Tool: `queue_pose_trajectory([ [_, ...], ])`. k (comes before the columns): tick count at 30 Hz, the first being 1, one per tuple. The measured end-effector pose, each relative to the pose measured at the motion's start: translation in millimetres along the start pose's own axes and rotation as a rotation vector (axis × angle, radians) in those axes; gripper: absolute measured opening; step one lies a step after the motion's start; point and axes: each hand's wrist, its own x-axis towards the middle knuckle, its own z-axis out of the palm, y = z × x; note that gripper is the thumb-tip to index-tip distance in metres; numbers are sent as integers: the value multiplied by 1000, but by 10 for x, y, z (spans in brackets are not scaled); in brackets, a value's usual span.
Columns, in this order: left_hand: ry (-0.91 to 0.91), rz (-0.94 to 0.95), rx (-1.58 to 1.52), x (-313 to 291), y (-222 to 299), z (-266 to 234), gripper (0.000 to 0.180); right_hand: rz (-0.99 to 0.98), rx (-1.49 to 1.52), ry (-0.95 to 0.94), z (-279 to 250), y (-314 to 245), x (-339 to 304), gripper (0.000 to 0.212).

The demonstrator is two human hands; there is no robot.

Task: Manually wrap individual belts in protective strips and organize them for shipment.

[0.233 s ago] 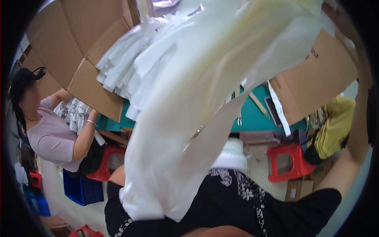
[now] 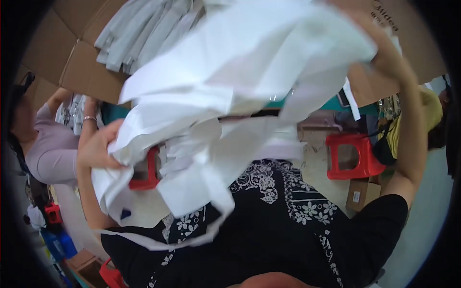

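A large bundle of long white strips [image 2: 230, 77], thin and flexible, spans the view between my hands. My left hand [image 2: 101, 149] is closed around its lower left end, with the thumb showing near the edge. At the upper right, my right hand [image 2: 384, 53] grips the other end; it is blurred and the strips hide some of its fingers. Several loose ends hang in front of my black patterned top, and one narrow strip curls down at the left. More white strips [image 2: 144, 33] lie fanned out beyond the bundle, over a cardboard flap.
Opened cardboard boxes [image 2: 91, 62] stand at the far left and far right. Co-workers sit on both sides, one in a mauve top [image 2: 53, 153], one in yellow [image 2: 430, 115]. A phone [image 2: 343, 98] lies on the green table [image 2: 331, 104]. Red stools [image 2: 353, 156] stand on the floor.
The bundle, which hung down across the middle, is now spread more sideways. My left hand has come into view at its left end. My right hand has come lower into view.
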Motion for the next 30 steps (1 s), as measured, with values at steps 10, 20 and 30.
queue_pose_trajectory([
  [10,227,-329,818,819,-933,733,73,531,290,-480,2735,-1162,-868,45],
  [20,615,184,736,1917,-1044,2041,64,601,636,-544,3043,-1042,-560,36],
  [30,196,-221,459,1747,-1759,1718,42,451,886,-1158,3086,-1254,-750,44],
])
